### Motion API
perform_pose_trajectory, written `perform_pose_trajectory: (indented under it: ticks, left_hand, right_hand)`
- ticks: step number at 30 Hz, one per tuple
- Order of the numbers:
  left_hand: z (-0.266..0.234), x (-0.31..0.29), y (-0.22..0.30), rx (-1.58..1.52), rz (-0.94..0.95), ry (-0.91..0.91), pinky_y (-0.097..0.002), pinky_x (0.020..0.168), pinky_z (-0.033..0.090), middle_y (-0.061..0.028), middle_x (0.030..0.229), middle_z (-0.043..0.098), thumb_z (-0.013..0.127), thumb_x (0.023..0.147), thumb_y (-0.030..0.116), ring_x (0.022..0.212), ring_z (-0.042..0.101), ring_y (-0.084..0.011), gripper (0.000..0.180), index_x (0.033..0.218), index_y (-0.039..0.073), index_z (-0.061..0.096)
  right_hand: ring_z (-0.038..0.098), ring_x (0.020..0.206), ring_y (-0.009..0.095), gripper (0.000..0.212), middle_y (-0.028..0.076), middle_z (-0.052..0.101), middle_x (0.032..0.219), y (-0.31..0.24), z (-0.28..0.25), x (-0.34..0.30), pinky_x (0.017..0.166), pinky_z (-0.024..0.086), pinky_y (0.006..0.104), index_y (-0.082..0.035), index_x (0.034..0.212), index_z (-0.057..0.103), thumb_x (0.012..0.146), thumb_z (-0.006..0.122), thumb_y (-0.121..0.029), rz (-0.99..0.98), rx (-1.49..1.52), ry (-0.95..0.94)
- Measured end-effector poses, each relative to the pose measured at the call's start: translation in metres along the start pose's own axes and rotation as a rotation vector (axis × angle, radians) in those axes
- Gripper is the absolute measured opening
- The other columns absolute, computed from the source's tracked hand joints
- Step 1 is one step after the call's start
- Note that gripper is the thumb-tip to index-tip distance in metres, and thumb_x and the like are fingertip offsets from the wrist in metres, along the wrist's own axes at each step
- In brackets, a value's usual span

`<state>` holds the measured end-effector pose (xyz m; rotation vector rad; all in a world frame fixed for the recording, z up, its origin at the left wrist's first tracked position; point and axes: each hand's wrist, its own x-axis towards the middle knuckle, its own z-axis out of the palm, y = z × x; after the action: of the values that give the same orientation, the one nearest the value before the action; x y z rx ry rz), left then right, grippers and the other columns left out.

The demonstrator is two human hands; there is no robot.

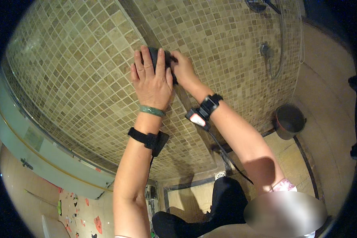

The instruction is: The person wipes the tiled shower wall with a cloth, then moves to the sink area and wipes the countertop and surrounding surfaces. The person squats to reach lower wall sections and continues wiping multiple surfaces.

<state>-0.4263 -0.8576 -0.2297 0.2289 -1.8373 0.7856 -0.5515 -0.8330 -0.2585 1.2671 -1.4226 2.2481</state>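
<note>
My left hand (151,81) presses flat on a dark greenish-black pad (154,53), its fingers stretched out and apart. The pad lies against the dark strip (137,18) that crosses the mosaic-tiled wall (95,83). At the pad's right edge my right hand (183,71) is closed on it, with the fingertips partly hidden. A green bangle (152,110) and a black strap (142,137) circle my left arm. On my right wrist is another black strap (211,104), joined to a small red-and-white device (197,119) with a cable.
A dark bucket (290,121) stands on the floor to the right. A shower hose (282,47) hangs along the wall at upper right. Curved pale panels (39,139) run down the left. Below me are a floor drain (220,174) and ribbed floor tiles (190,198).
</note>
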Motion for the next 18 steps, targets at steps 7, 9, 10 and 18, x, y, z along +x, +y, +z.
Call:
perform_pose_trajectory:
  ticks: [7, 9, 10, 18]
  left_hand:
    - [0.012, -0.121, 0.044, -0.121, 0.014, -0.237, -0.0494, 0.114, 0.019, -0.0213, 0.148, 0.038, 0.057, 0.088, 0.029, 0.140, 0.028, -0.0390, 0.053, 0.139, 0.014, 0.050]
    - [0.012, -0.156, 0.059, -0.171, 0.036, -0.309, -0.0495, 0.113, 0.019, -0.0204, 0.147, 0.039, 0.055, 0.088, 0.025, 0.139, 0.030, -0.0388, 0.051, 0.138, 0.013, 0.051]
    - [0.009, -0.163, 0.066, -0.166, 0.057, -0.320, -0.0496, 0.113, 0.020, -0.0199, 0.147, 0.039, 0.054, 0.088, 0.022, 0.139, 0.031, -0.0387, 0.050, 0.137, 0.012, 0.051]
    - [0.004, -0.105, 0.000, -0.200, -0.172, -0.095, -0.0501, 0.112, 0.022, -0.0150, 0.149, 0.039, 0.055, 0.087, 0.015, 0.139, 0.031, -0.0372, 0.052, 0.138, 0.012, 0.048]
  right_hand:
    - [0.058, 0.108, 0.040, 0.027, 0.026, 0.060, 0.114, 0.065, -0.017, -0.128, 0.092, 0.046, 0.0432, 0.002, 0.118, 0.054, 0.091, 0.050, -0.003, 0.269, -0.144, -0.025]
    - [0.055, 0.110, 0.040, 0.031, 0.025, 0.058, 0.115, 0.087, -0.027, -0.161, 0.095, 0.044, 0.0426, 0.001, 0.121, 0.051, 0.090, 0.048, -0.001, 0.330, -0.144, -0.040]
    - [0.055, 0.110, 0.039, 0.033, 0.023, 0.057, 0.114, 0.087, -0.035, -0.172, 0.096, 0.044, 0.0423, 0.001, 0.121, 0.051, 0.089, 0.047, 0.003, 0.353, -0.157, -0.072]
    - [0.056, 0.103, 0.021, 0.029, 0.014, 0.055, 0.115, -0.001, -0.007, -0.118, 0.089, 0.046, 0.0310, 0.000, 0.119, 0.053, 0.091, 0.058, -0.003, -0.044, -0.037, 0.073]
